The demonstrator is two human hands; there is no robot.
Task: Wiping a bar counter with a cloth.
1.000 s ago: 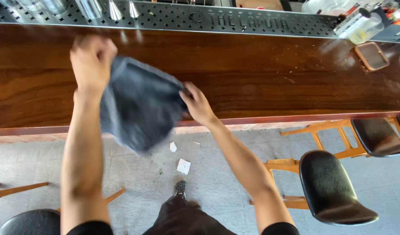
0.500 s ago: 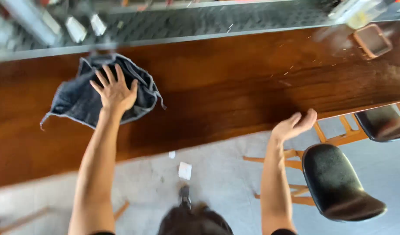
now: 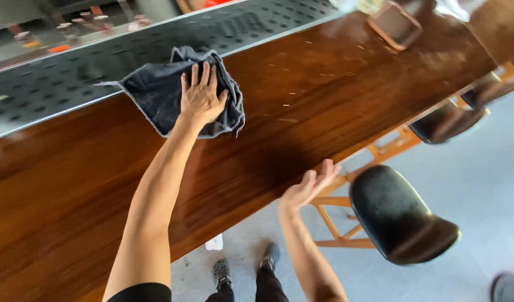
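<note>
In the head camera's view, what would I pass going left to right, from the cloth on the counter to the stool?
Dark grey cloth → left hand pressed flat on it → right hand open at the counter's near edge → black-seated stool on the floor.

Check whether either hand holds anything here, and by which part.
Nothing is gripped. The left hand lies flat, fingers spread, on the middle of the dark cloth on the counter. The right hand is open and empty.

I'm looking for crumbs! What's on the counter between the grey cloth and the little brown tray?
In the head view, between the grey cloth and the brown tray, only bare wooden counter shows, dotted with tiny pale specks.
</note>
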